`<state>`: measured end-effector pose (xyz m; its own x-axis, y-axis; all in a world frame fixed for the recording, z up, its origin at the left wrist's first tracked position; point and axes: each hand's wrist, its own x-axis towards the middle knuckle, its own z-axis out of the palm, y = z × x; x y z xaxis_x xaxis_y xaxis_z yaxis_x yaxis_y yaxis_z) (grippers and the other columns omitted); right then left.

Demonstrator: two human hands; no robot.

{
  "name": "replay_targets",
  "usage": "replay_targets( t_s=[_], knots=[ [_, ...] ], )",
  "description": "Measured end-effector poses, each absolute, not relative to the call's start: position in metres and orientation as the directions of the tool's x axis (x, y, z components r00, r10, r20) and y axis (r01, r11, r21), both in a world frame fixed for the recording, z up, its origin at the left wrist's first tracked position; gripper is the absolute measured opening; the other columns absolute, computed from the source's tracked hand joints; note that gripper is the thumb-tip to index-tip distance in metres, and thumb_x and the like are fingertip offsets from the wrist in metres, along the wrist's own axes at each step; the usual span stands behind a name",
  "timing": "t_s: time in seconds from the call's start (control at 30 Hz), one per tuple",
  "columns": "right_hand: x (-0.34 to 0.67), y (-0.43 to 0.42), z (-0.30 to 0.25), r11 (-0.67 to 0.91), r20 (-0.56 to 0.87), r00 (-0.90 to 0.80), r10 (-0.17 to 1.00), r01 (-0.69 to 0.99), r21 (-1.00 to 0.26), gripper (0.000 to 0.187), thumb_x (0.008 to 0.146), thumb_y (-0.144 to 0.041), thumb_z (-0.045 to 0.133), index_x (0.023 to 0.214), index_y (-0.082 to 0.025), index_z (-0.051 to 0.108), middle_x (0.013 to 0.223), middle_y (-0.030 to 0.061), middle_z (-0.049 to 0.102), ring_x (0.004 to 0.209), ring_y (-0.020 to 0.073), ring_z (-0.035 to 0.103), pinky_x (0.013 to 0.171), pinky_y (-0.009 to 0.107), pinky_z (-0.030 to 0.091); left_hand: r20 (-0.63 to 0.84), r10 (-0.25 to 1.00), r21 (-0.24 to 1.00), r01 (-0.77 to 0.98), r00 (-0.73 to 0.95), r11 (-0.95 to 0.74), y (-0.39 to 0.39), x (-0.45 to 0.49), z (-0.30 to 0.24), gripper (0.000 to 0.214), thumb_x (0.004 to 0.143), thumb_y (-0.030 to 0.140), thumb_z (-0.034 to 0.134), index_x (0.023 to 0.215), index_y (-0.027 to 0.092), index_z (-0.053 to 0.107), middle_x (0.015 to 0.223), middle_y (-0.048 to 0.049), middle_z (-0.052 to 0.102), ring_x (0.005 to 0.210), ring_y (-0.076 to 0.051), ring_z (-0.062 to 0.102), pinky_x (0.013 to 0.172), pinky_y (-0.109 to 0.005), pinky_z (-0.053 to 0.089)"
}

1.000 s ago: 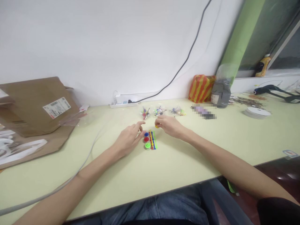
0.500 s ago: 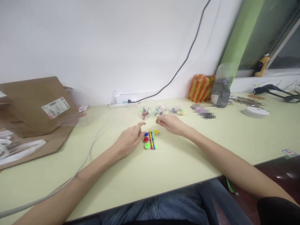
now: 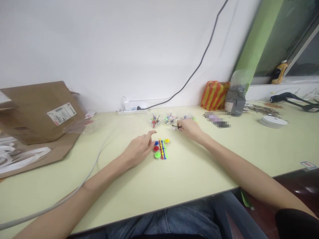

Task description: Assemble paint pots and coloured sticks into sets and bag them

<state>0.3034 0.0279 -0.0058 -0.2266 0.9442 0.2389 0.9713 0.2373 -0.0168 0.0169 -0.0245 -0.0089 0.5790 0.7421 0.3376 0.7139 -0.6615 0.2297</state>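
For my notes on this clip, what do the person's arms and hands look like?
The left forearm and right forearm are bare; the left hand and right hand show no gloves, rings or watch. A black sleeve ends on the right upper arm. Blue jeans cover the lap.

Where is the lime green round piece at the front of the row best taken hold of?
Pinch its rim from the front, nearest the person: the lime green disc lies flat and low, with the red disc just behind it and the coloured strips close on its right, so the front is the free side.
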Motion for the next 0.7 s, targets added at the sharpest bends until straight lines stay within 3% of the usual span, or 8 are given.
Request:
replay_targets(
  t_s=[0.23,0.4,0.47,0.53,0.6,0.7],
  knots=[
    [0.308,0.023,0.003,0.128,0.25,-0.136,0.959,0.991,0.046,0.018,0.094,-0.012,0.049,0.097,-0.017,0.066,0.097,0.0132,0.072,0.092,0.0259,0.064,0.068,0.032,0.029,0.312,0.759,0.254,0.72,0.572,-0.646,-0.026,0.018,-0.007,0.04,0.101,0.034,0.037,0.14,0.023,0.044,0.088,-0.0045,0.065,0.08,-0.022,0.064,0.075,-0.036,0.048],
    [0.306,0.018,0.016,0.065,0.432,-0.073,0.899,0.997,0.034,0.02,0.097,-0.01,0.044,0.106,-0.013,0.061,0.102,0.0181,0.07,0.099,0.0301,0.061,0.078,0.037,0.032,0.311,0.761,0.269,0.716,0.569,-0.645,-0.029,0.019,-0.004,0.04,0.101,0.032,0.038,0.139,0.023,0.042,0.091,-0.0043,0.064,0.082,-0.022,0.064,0.078,-0.037,0.048],
    [0.297,0.011,0.02,0.158,0.51,-0.096,0.855,0.984,-0.08,0.017,0.099,-0.015,0.044,0.104,-0.015,0.059,0.099,0.0154,0.07,0.096,0.0281,0.06,0.079,0.036,0.034,0.328,0.752,0.277,0.703,0.572,-0.655,-0.03,0.02,-0.004,0.039,0.101,0.032,0.038,0.138,0.023,0.042,0.095,-0.0044,0.064,0.085,-0.022,0.064,0.08,-0.037,0.049],
    [0.281,-0.001,0.018,0.368,0.568,-0.169,0.806,0.894,-0.256,0.012,0.1,-0.018,0.045,0.101,-0.018,0.057,0.098,0.0105,0.07,0.09,0.024,0.06,0.078,0.033,0.037,0.363,0.739,0.282,0.689,0.568,-0.668,-0.03,0.021,-0.004,0.039,0.101,0.035,0.04,0.138,0.024,0.043,0.101,-0.0048,0.064,0.09,-0.022,0.064,0.083,-0.037,0.049],
    [0.26,-0.017,0.013,0.581,0.611,-0.258,0.749,0.699,-0.417,0.008,0.099,-0.02,0.046,0.097,-0.02,0.054,0.094,0.0063,0.068,0.085,0.0201,0.06,0.076,0.03,0.041,0.396,0.723,0.281,0.675,0.566,-0.683,-0.031,0.022,-0.004,0.041,0.1,0.038,0.044,0.139,0.023,0.042,0.106,-0.0059,0.064,0.096,-0.022,0.063,0.086,-0.038,0.049],
    [0.231,-0.038,0.002,0.726,0.617,-0.391,0.683,0.454,-0.516,0.005,0.096,-0.02,0.049,0.093,-0.021,0.053,0.087,0.0029,0.065,0.08,0.0176,0.059,0.075,0.028,0.043,0.446,0.683,0.27,0.641,0.579,-0.719,-0.033,0.024,-0.004,0.042,0.097,0.038,0.052,0.134,0.022,0.043,0.112,-0.0073,0.063,0.101,-0.024,0.062,0.087,-0.039,0.049]
  ],
)
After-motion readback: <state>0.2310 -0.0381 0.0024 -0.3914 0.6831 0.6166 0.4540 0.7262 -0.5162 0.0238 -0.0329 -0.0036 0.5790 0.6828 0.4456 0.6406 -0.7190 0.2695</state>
